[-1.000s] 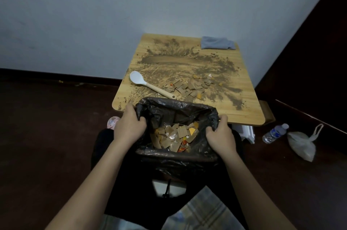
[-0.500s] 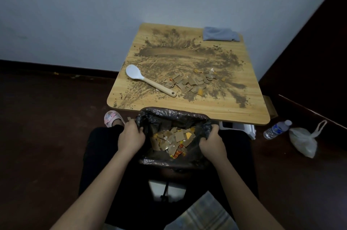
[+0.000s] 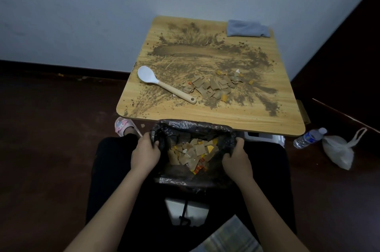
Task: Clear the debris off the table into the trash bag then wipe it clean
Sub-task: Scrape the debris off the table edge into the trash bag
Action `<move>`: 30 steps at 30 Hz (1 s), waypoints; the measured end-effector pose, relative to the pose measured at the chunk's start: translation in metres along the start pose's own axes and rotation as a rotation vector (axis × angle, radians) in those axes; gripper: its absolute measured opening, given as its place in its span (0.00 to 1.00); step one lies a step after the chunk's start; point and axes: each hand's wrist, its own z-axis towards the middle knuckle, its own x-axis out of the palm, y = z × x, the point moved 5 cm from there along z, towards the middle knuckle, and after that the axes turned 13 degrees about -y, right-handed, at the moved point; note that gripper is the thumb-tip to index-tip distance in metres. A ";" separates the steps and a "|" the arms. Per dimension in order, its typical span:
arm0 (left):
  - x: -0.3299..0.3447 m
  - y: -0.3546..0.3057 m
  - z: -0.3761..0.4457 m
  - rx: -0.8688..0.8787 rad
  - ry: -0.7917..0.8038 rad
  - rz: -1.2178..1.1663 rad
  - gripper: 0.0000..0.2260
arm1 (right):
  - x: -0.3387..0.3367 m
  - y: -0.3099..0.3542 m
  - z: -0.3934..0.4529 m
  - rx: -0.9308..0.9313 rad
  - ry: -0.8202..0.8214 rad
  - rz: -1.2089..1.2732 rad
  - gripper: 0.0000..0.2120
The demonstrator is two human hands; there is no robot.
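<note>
A black trash bag (image 3: 193, 179) sits in my lap just below the near edge of the wooden table (image 3: 236, 116). My left hand (image 3: 145, 154) grips the bag's left rim and my right hand (image 3: 236, 159) grips its right rim, holding it wide. Several cardboard and orange scraps (image 3: 193, 154) lie inside. On the table, a pile of cardboard pieces (image 3: 213, 86) rests amid smeared brown dirt (image 3: 197, 50). A white spatula with a wooden handle (image 3: 162, 84) lies left of the pile. A folded grey cloth (image 3: 247, 28) is at the far right corner.
The table stands against a pale wall. A plastic water bottle (image 3: 309, 137) and a white plastic bag (image 3: 339, 152) lie on the dark floor at the right. A pink slipper (image 3: 123, 126) shows under the table's near left corner. One scrap (image 3: 142, 125) lies on the floor.
The bag has come down and toward me, from overlapping the table's near edge to sitting below it. Both hands kept their grip on its rim.
</note>
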 end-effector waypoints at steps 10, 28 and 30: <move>-0.011 -0.003 0.006 0.045 -0.005 0.159 0.17 | 0.000 0.001 0.000 -0.039 -0.045 0.076 0.23; -0.023 -0.009 0.002 0.173 -0.060 0.202 0.12 | -0.006 0.001 -0.006 -0.011 -0.029 0.251 0.22; -0.024 -0.008 0.001 0.175 -0.054 0.200 0.11 | -0.005 0.001 -0.006 -0.013 -0.022 0.241 0.24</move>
